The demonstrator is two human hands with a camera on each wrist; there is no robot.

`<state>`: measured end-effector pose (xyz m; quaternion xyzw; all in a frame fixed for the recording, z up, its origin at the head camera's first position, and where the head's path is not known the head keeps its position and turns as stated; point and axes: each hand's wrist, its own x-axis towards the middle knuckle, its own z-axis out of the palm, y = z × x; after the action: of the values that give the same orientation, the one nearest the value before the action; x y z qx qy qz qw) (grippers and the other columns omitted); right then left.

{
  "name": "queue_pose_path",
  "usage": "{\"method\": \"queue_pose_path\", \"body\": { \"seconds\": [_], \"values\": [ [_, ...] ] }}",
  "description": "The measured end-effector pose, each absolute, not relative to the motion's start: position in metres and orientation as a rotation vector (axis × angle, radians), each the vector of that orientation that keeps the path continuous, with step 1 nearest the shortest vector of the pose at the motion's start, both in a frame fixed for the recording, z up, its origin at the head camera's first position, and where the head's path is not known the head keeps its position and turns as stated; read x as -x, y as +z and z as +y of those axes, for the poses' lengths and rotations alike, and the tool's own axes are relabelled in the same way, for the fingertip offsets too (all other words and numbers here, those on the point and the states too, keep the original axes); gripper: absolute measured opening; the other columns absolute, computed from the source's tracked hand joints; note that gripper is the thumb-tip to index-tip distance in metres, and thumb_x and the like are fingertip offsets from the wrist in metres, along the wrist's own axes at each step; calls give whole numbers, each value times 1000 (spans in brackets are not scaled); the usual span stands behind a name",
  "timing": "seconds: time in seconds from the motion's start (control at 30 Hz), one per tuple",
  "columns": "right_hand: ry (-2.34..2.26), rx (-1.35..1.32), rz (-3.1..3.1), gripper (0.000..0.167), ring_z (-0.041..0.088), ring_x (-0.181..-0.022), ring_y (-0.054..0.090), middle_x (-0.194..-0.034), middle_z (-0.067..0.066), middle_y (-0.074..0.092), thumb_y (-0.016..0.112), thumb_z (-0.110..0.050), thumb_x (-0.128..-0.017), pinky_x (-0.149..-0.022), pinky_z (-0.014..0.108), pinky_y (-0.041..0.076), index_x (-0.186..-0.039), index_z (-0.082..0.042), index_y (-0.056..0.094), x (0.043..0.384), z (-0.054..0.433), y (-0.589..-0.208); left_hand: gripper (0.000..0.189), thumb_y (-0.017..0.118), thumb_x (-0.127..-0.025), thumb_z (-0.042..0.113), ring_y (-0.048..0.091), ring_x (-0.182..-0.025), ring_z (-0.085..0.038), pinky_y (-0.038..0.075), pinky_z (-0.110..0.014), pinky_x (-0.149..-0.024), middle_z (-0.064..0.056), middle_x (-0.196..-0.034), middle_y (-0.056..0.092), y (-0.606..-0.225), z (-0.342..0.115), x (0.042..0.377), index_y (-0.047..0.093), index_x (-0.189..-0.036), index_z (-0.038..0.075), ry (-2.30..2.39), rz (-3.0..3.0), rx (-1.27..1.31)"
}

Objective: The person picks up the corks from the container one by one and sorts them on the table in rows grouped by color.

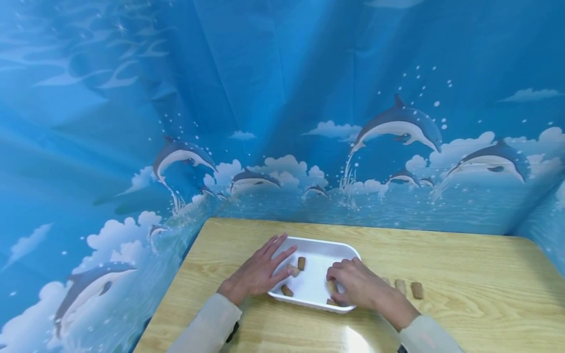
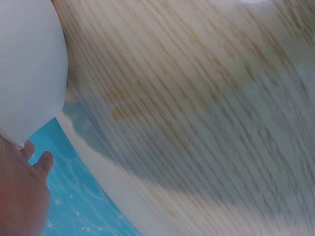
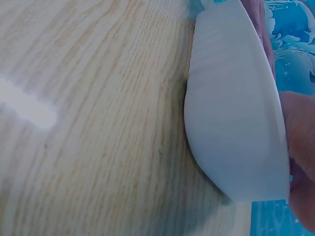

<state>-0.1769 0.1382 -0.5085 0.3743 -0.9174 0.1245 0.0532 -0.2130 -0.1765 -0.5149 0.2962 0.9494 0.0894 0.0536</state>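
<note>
A white rectangular tray [image 1: 315,245] sits on the wooden table, with several short cork-like pieces inside. My left hand [image 1: 260,270] lies over the tray's left edge, fingers spread, its thumb close to a pale piece [image 1: 293,270]. Near that thumb are a brown piece [image 1: 301,263] and another brown piece [image 1: 287,290]. At the tray's right end my right hand [image 1: 355,283] pinches a pale cork-like piece [image 1: 331,286] between thumb and fingers. Below it a brown piece [image 1: 332,302] shows partly. The tray's outer wall [image 3: 236,108] hides the fingertips in the right wrist view.
Right of the tray, a pale piece [image 1: 400,286] and a brown piece [image 1: 417,290] stand in a row on the table [image 1: 476,274], with another pale one partly behind the right hand. A blue dolphin-print curtain [image 1: 282,122] hangs behind the table and along its left side.
</note>
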Motion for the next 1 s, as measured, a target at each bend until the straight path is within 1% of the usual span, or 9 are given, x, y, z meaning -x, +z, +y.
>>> {"method": "queue_pose_path", "body": {
  "seconds": [0.1,0.3,0.6,0.83,1.0],
  "values": [
    [434,-1127,-2773,27,11,-85,64,-93,-9,74,92,-37,-83,-79,36,50,-100,-22,78,177,139,-509,65,36,-114,62,12,-172,-32,32,-62,-133,-1,-186,7,-515,-177,213,29,-174,36,269,2884,-895],
    [502,-1104,-2742,29,11,-87,65,-96,-8,77,92,-37,-84,-83,38,54,-103,-21,78,177,141,-508,65,36,-114,63,11,-172,-30,32,-61,-133,0,-186,7,-515,-177,212,29,-174,37,266,2883,-878],
    [525,-1053,-2715,29,10,-91,67,-97,-12,78,92,-38,-85,-80,33,51,-106,-23,80,178,150,-501,65,37,-114,62,10,-172,-30,32,-62,-133,0,-186,7,-514,-176,213,30,-174,36,281,2889,-895],
    [573,-1007,-2759,29,10,-94,70,-102,-12,79,91,-39,-88,-81,35,49,-109,-22,80,178,162,-491,64,38,-115,60,11,-172,-32,31,-63,-133,-3,-186,9,-513,-176,212,30,-174,35,300,2881,-900],
    [575,-960,-2769,32,8,-90,70,-105,-10,80,91,-38,-89,-80,36,50,-114,-20,82,177,172,-485,64,38,-115,59,12,-172,-34,31,-63,-133,-3,-186,9,-511,-176,211,30,-174,35,312,2874,-907]
  ]
}}
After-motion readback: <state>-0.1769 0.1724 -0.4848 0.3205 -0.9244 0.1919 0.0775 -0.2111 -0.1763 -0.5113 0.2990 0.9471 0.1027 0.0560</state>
